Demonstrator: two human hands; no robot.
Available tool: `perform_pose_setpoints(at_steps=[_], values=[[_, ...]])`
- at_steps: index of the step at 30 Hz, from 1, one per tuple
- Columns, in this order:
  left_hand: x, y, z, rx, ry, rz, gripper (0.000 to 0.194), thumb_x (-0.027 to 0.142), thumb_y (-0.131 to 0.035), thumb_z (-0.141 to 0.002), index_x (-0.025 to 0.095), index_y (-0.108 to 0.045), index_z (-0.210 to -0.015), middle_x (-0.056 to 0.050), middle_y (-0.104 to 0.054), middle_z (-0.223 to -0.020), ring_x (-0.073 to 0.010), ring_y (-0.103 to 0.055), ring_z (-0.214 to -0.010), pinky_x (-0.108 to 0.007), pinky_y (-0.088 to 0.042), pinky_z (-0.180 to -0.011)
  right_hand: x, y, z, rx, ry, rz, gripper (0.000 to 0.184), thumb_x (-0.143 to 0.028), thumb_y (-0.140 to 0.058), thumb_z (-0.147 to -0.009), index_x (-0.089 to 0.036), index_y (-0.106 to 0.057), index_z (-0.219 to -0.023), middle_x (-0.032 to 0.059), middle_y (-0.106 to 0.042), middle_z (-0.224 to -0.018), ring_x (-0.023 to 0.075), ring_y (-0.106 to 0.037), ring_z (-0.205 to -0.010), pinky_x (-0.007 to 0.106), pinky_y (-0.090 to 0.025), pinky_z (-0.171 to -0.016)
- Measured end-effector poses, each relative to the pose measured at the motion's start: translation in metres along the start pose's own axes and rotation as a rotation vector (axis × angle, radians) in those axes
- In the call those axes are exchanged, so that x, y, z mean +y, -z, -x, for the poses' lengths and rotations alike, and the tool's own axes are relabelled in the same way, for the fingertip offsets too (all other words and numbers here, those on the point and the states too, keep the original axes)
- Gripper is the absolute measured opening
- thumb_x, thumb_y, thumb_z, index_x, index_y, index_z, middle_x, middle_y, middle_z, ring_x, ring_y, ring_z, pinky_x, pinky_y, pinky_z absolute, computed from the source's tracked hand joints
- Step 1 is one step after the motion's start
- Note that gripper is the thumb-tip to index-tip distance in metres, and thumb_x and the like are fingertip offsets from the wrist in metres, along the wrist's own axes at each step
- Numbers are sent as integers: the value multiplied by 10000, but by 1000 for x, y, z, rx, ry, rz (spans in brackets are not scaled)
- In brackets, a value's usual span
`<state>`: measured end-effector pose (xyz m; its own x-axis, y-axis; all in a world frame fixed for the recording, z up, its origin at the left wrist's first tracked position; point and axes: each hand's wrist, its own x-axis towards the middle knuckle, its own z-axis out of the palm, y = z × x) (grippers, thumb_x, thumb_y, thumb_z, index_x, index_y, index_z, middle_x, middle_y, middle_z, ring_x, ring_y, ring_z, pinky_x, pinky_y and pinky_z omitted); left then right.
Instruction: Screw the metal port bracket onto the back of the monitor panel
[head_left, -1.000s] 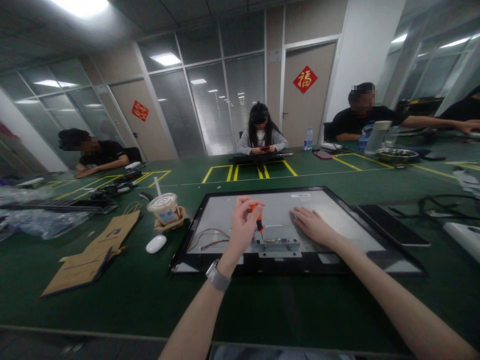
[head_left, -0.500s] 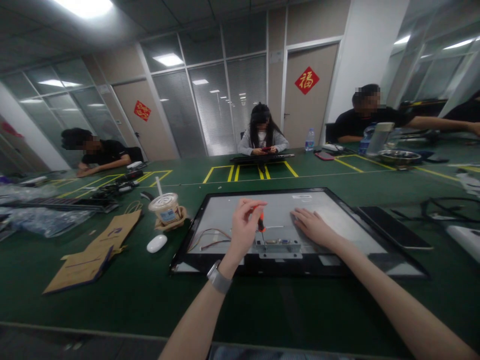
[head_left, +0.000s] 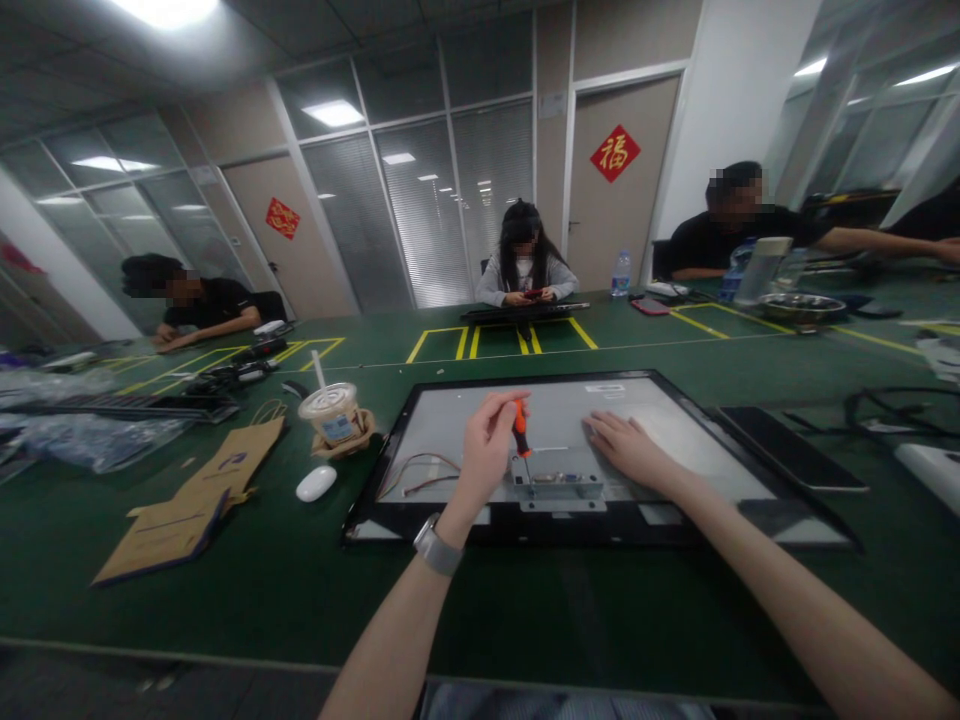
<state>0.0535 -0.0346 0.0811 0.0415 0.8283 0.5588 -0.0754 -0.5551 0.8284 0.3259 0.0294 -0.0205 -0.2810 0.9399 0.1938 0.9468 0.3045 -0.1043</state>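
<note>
Several fingertips of the left hand (head_left: 486,442) close around the orange and black screwdriver (head_left: 519,415), whose tip is at the left end of the metal bracket (head_left: 566,490); whether it sits in a screw, I cannot tell. The right hand (head_left: 630,450) lies flat, fingers slightly spread, on the back of the screen panel (head_left: 435,415). Good handling means keeping the shaft square to the screw head, pressing lightly while turning, and letting the flat palm steady the panel without loading it. Loose wires (head_left: 431,462) lie left of the bracket. Around the panel, the green worktop (head_left: 247,620) carries a lidded cup (head_left: 334,420) and a paper bag (head_left: 187,510). Across it sits a person in grey (head_left: 491,285), with glass partitions (head_left: 424,210) and a door (head_left: 622,235) behind.
</note>
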Motion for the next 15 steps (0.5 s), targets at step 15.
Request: perform_pose_setpoints(at_steps=[15], values=[[-2,3,-3,25,11,17,270,410,-625,-923,168,-740,-949,-46,-651,-844,-142,-628,-768,-264,-528,-741,-2,3,1,5,6,-11,536,-355,-279,-1014,-225,-532,-1468,140,-490,-1559,335,-421,-1441,616,-326,-1141]])
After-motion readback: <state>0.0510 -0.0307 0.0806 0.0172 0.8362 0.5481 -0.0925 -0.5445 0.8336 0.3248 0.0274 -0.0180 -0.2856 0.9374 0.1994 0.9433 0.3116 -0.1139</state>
